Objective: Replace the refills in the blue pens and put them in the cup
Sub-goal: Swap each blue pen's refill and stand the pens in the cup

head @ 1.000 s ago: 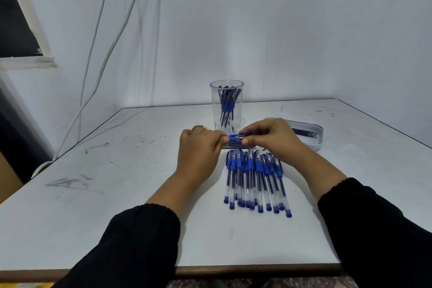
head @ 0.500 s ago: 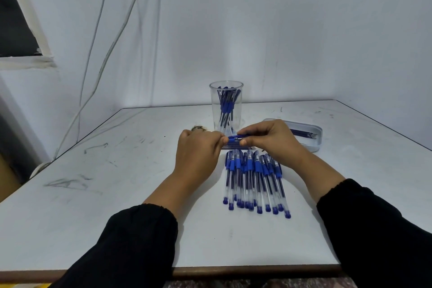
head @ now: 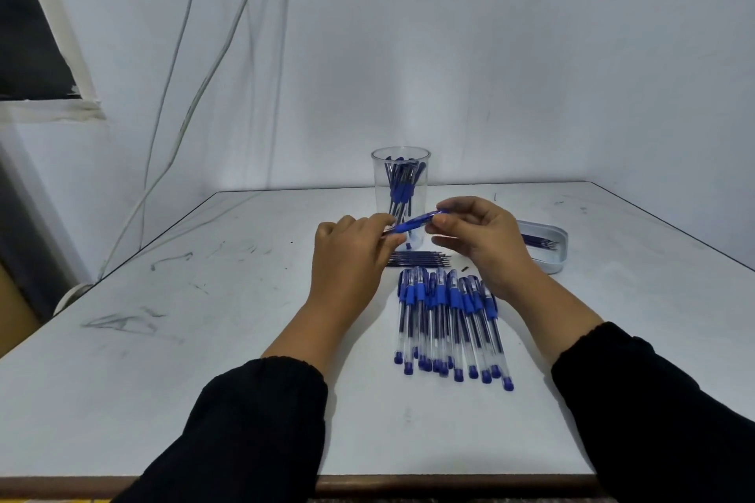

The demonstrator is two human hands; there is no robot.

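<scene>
blue pen (head: 412, 222) pinched between left hand (head: 351, 253) and right hand (head: 482, 241), no readable writing.

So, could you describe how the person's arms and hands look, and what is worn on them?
Both arms wear long black sleeves with gathered cuffs that end partway up the forearm. The left hand and right hand are bare: no gloves, and no rings, watch or bracelet show in this view. The sleeve fabric looks plain, without visible markings.

One blue pen (head: 412, 222) slants midair before the clear cup (head: 400, 192) (already holding pens), others (head: 449, 323) rowed nearer, refills (head: 421, 258) between.
</scene>
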